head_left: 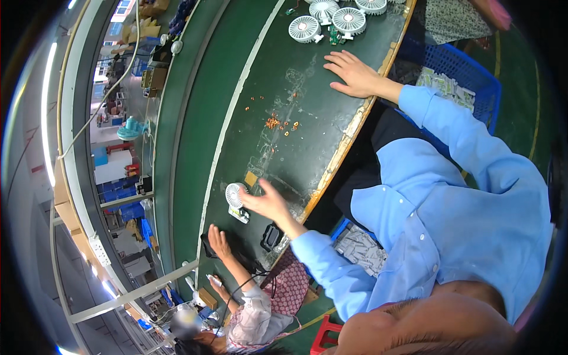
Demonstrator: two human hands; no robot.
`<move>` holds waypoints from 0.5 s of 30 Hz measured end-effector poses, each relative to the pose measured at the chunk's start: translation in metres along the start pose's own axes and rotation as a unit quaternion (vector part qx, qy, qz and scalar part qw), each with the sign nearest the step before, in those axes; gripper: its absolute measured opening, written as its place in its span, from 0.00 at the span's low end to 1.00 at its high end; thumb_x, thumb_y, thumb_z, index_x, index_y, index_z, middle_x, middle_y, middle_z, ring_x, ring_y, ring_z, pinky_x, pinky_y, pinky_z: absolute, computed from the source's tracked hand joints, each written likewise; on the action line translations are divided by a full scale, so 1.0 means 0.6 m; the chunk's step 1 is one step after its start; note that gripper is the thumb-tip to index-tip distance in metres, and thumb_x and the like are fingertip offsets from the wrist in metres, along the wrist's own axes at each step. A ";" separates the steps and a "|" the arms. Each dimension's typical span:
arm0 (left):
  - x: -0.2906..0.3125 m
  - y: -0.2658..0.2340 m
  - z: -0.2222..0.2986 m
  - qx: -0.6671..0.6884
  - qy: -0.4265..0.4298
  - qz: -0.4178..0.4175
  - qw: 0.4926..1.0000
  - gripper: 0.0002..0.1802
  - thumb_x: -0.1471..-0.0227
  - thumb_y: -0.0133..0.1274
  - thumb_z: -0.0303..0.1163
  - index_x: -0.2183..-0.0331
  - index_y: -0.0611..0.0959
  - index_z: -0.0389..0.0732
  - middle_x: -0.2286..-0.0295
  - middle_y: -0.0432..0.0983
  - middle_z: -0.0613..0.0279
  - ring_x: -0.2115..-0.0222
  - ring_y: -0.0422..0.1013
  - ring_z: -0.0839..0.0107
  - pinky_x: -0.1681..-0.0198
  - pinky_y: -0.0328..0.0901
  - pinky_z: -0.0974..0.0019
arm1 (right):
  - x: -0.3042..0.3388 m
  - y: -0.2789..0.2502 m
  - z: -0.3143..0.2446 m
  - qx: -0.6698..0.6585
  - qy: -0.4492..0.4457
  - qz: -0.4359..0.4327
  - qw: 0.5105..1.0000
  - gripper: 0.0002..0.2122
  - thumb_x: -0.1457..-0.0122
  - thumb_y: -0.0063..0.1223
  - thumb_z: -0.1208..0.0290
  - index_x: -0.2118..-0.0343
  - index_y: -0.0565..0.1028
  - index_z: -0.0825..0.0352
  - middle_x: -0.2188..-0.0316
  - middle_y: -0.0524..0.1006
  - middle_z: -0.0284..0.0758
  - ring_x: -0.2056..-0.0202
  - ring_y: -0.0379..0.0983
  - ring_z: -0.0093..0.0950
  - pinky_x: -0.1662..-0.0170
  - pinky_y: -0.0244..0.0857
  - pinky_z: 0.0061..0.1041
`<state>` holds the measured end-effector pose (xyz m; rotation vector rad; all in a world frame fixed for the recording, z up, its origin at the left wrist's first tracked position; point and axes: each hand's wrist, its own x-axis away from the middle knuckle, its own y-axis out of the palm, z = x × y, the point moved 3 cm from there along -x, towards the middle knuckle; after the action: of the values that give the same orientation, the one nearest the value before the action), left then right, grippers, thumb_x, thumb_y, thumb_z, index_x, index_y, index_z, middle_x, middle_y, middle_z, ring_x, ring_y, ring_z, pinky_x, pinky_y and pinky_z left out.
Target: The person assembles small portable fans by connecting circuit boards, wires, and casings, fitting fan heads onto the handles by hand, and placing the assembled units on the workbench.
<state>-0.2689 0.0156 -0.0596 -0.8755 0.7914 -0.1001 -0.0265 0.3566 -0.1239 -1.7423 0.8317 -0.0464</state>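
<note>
My left hand reaches over the green worktable, thumb and fingers apart. Its fingertips are at the edge of a small white handheld fan, whose lower end shows a pale opened part; whether they touch it is hard to tell. Beside them lies a small tan square. My right hand rests palm down on the tabletop near its worn edge, fingers spread, holding nothing. Beyond it sit several white round fans and a green circuit board. Small copper-coloured rings lie scattered between my hands.
A black tray-like piece lies near the table edge. Another person's hand is close to my left hand. Blue baskets of pale parts stand below the table edge, with a red stool lower down.
</note>
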 end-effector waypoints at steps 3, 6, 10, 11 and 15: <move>-0.077 -0.004 -0.080 -0.164 -0.012 -0.044 0.985 0.49 0.56 0.64 0.55 0.43 0.66 0.31 0.45 0.63 0.40 0.44 0.61 0.42 0.40 0.57 0.46 | 0.001 -0.004 0.001 -0.004 -0.001 0.010 1.000 0.25 0.38 0.48 0.55 0.44 0.67 0.69 0.39 0.63 0.46 0.35 0.53 0.43 0.32 0.43 0.44; -0.102 0.007 -0.177 -0.271 -0.113 -0.132 0.947 0.63 0.66 0.61 0.71 0.37 0.60 0.44 0.40 0.58 0.46 0.39 0.55 0.46 0.40 0.55 0.42 | -0.001 -0.005 0.000 -0.012 -0.007 0.015 1.000 0.25 0.40 0.49 0.56 0.45 0.68 0.69 0.40 0.63 0.47 0.36 0.54 0.44 0.32 0.44 0.44; -0.093 0.008 -0.183 -0.212 -0.129 -0.193 0.949 0.59 0.65 0.66 0.64 0.39 0.64 0.39 0.47 0.66 0.43 0.46 0.65 0.47 0.46 0.63 0.46 | 0.006 -0.005 -0.001 -0.023 -0.011 0.011 1.000 0.25 0.40 0.50 0.56 0.45 0.68 0.70 0.40 0.64 0.47 0.36 0.55 0.44 0.32 0.44 0.44; -0.095 0.008 -0.181 -0.175 -0.119 -0.154 0.965 0.57 0.65 0.67 0.62 0.41 0.65 0.38 0.48 0.67 0.42 0.47 0.65 0.46 0.46 0.64 0.47 | 0.005 -0.005 -0.002 -0.025 -0.006 0.007 1.000 0.26 0.40 0.49 0.56 0.45 0.68 0.70 0.40 0.64 0.46 0.36 0.54 0.43 0.32 0.43 0.44; -0.106 -0.039 -0.077 0.052 -0.075 0.000 0.996 0.51 0.58 0.69 0.50 0.42 0.65 0.31 0.47 0.66 0.41 0.47 0.65 0.48 0.45 0.63 0.50 | 0.001 -0.006 -0.010 -0.044 -0.003 -0.003 0.999 0.25 0.40 0.50 0.57 0.44 0.68 0.69 0.40 0.64 0.45 0.35 0.53 0.41 0.31 0.42 0.44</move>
<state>-0.3394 -0.0050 -0.0235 -0.7742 0.6398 -0.0747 -0.0269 0.3520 -0.1187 -1.8268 0.8364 -0.0085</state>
